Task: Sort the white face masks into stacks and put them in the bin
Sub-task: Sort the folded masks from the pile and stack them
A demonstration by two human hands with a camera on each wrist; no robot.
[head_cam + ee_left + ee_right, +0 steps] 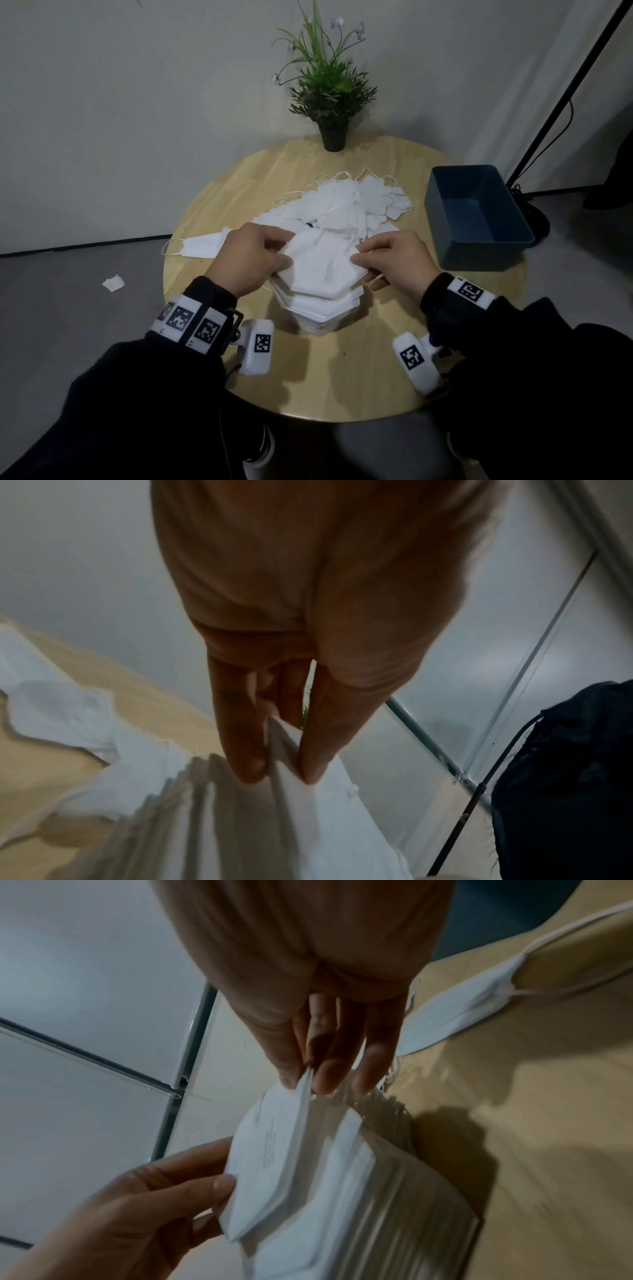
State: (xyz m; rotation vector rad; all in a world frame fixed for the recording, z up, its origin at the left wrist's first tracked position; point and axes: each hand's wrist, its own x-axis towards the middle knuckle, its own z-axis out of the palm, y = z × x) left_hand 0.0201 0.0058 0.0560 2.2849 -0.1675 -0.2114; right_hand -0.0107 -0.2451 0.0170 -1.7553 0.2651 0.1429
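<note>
While both hands pinch its ends, the left hand [245, 260] and right hand [397, 262] hold one mask [320, 265] just over the stack [320, 310] at the worktop's [329, 387] near edge. It should land with edges square. The loose pile [346, 205] lies beyond; the bin [479, 255] sits right, empty.

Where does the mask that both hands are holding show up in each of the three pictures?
Head: the top mask lies centre, above the stack.
Left wrist: bottom centre, its edge pinched by the left hand.
Right wrist: lower centre, below the right hand.
Shared landmark: the wooden table.
</note>
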